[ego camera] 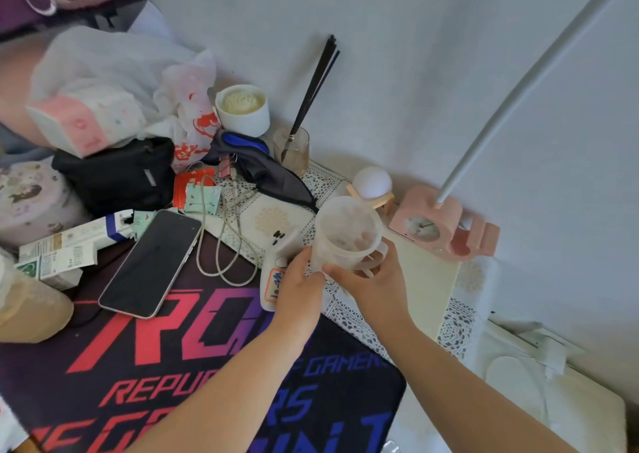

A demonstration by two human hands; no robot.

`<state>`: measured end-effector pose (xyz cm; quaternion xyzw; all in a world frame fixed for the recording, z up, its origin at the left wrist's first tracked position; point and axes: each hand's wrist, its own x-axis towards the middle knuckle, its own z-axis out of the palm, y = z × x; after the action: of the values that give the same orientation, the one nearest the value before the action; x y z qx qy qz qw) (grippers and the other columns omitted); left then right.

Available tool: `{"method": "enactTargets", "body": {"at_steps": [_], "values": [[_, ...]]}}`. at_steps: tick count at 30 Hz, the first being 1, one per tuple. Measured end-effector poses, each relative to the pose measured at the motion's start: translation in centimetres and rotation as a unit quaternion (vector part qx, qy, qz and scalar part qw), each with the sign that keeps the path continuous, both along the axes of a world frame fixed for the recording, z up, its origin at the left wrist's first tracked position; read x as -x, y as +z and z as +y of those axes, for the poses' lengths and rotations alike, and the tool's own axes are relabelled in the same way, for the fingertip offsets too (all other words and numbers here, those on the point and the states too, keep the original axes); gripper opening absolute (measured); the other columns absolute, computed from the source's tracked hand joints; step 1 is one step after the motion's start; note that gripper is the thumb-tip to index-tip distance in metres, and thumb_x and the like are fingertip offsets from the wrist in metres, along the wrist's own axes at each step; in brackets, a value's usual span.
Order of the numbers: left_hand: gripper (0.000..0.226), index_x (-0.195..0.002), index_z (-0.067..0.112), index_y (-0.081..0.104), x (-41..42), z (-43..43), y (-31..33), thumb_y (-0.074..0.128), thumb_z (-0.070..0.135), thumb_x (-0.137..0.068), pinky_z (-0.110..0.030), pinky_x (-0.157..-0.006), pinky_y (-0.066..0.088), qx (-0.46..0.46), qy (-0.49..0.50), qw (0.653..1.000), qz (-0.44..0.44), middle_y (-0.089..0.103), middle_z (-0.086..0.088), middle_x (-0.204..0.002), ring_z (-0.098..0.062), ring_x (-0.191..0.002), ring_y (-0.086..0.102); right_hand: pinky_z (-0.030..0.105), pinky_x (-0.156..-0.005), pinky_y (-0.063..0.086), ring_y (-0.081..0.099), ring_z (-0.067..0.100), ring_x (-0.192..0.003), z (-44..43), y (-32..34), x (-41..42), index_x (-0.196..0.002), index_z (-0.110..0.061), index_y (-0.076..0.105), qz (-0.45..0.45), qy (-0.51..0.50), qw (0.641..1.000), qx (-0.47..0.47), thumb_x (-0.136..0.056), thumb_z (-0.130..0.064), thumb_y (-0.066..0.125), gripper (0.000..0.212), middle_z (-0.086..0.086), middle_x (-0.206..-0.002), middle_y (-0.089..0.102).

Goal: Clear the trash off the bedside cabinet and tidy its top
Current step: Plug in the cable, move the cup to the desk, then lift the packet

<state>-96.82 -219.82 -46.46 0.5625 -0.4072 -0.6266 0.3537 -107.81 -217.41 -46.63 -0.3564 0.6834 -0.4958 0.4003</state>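
Hands: 2, left hand (300, 279) and right hand (371, 276) both wrapped round 1 frosted plastic cup (346, 233), fingers curled on its lower wall
Cup spot: lifted a bit above the lace cloth (273, 217), just in front of the pink clock (435, 224)
Phones: 1 phone (152, 262), face up on the gaming mat (193, 366)
Cables: 1 white cable (224, 245), looped beside the phone
Trash-looking stuff: 1 red wrapper (192, 190), 1 plastic bag (190, 107), far left
Candles: 1 white candle (242, 108) by the wall

— What is on top of the cabinet (425, 279)?
— A lacy cloth (273, 217) and a dark mat (214, 366) with big red letters.
— And on those?
— A phone (150, 262) and a white cable (224, 245) on the mat. A pink clock (439, 224) by the wall.
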Motion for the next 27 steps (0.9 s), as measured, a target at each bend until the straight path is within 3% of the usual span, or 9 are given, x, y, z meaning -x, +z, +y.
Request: {"method": "enactTargets", "body": {"at_steps": [5, 8, 10, 15, 18, 20, 22, 24, 27], "values": [[0.058, -0.112, 0.042, 0.051, 0.3, 0.4, 0.4, 0.038, -0.007, -0.085, -0.001, -0.074, 0.039, 0.024, -0.017, 0.999, -0.041, 0.057, 0.019, -0.11, 0.019, -0.093, 0.052, 0.031, -0.077, 0.056, 0.064, 0.001, -0.088, -0.2, -0.4, -0.5, -0.111, -0.043, 0.046, 0.003, -0.018, 1.0, 0.01, -0.047, -0.047, 0.085, 0.075, -0.012, -0.1, 0.066], [0.065, -0.129, 0.03, 0.049, 0.3, 0.4, 0.5, 0.035, -0.011, -0.079, -0.027, -0.103, 0.038, 0.054, -0.027, 0.995, -0.084, 0.05, 0.005, -0.129, -0.006, -0.119, 0.045, 0.028, -0.075, 0.055, 0.064, -0.002, -0.085, -0.3, -0.5, -0.9, -0.112, -0.045, 0.044, 0.007, -0.02, 1.0, 0.011, -0.047, -0.047, 0.085, 0.076, -0.012, -0.101, 0.066], [0.067, -0.128, 0.025, 0.05, 0.4, 0.1, 0.5, 0.032, -0.015, -0.077, -0.038, -0.11, 0.036, 0.075, -0.046, 0.99, -0.108, 0.049, 0.002, -0.131, -0.014, -0.128, 0.042, 0.024, -0.071, 0.053, 0.063, -0.005, -0.083, -0.3, -0.4, -1.1, -0.112, -0.045, 0.043, 0.01, -0.023, 1.0, 0.014, -0.048, -0.046, 0.085, 0.077, -0.013, -0.1, 0.065], [0.073, -0.125, 0.018, 0.053, 0.5, 0.1, 0.3, 0.029, -0.02, -0.067, -0.039, -0.103, 0.045, 0.115, -0.063, 0.982, -0.137, 0.06, -0.004, -0.123, -0.016, -0.12, 0.053, 0.014, -0.064, 0.046, 0.06, -0.005, -0.086, -0.5, -0.2, -1.6, -0.109, -0.046, 0.04, 0.01, -0.028, 0.999, 0.016, -0.051, -0.039, 0.085, 0.073, -0.015, -0.1, 0.062], [0.072, -0.129, 0.022, 0.041, 0.5, 0.3, 0.1, 0.032, -0.018, -0.07, -0.03, -0.098, 0.043, 0.107, -0.068, 0.979, -0.158, 0.05, -0.002, -0.129, -0.017, -0.123, 0.047, 0.027, -0.081, 0.051, 0.056, 0.007, -0.108, -0.1, 0.0, -1.3, -0.125, -0.032, 0.037, 0.017, -0.019, 1.0, 0.01, -0.054, -0.036, 0.084, 0.086, -0.008, -0.121, 0.055], [0.074, -0.139, 0.02, 0.033, 0.3, 0.6, 0.0, 0.033, -0.017, -0.074, -0.032, -0.105, 0.038, 0.106, -0.066, 0.978, -0.165, 0.044, -0.004, -0.138, -0.018, -0.129, 0.041, 0.023, -0.092, 0.045, 0.045, 0.005, -0.12, 1.3, 0.4, -0.8, -0.136, -0.028, 0.03, 0.028, -0.009, 0.999, 0.014, -0.06, -0.037, 0.082, 0.092, -0.01, -0.135, 0.045], [0.071, -0.143, 0.019, 0.03, -0.1, 2.3, 0.0, 0.034, -0.014, -0.08, -0.03, -0.108, 0.033, 0.105, -0.042, 0.978, -0.176, 0.039, -0.005, -0.145, -0.019, -0.135, 0.036, 0.017, -0.098, 0.036, 0.038, -0.004, -0.124, 3.8, 0.7, 0.3, -0.139, -0.03, 0.028, 0.056, -0.012, 0.998, 0.036, -0.071, -0.039, 0.076, 0.083, -0.017, -0.14, 0.038], [0.067, -0.145, 0.027, 0.027, -0.3, 5.4, -0.2, 0.04, -0.003, -0.087, -0.027, -0.106, 0.027, 0.114, -0.019, 0.971, -0.207, 0.031, 0.006, -0.152, -0.014, -0.139, 0.029, 0.018, -0.102, 0.031, 0.033, -0.01, -0.126, 7.3, 0.7, 2.0, -0.138, -0.037, 0.029, 0.067, -0.029, 0.996, 0.047, -0.08, -0.04, 0.067, 0.07, -0.026, -0.14, 0.036], [0.065, -0.143, 0.039, 0.026, 1.2, 10.3, -0.1, 0.051, 0.013, -0.088, -0.032, -0.108, 0.029, 0.147, -0.057, 0.958, -0.239, 0.029, 0.016, -0.151, -0.009, -0.138, 0.029, 0.015, -0.1, 0.028, 0.028, -0.015, -0.125, 13.3, -0.3, 5.7, -0.134, -0.045, 0.032, 0.097, -0.073, 0.992, 0.023, -0.085, -0.039, 0.06, 0.057, -0.04, -0.134, 0.032]]}}
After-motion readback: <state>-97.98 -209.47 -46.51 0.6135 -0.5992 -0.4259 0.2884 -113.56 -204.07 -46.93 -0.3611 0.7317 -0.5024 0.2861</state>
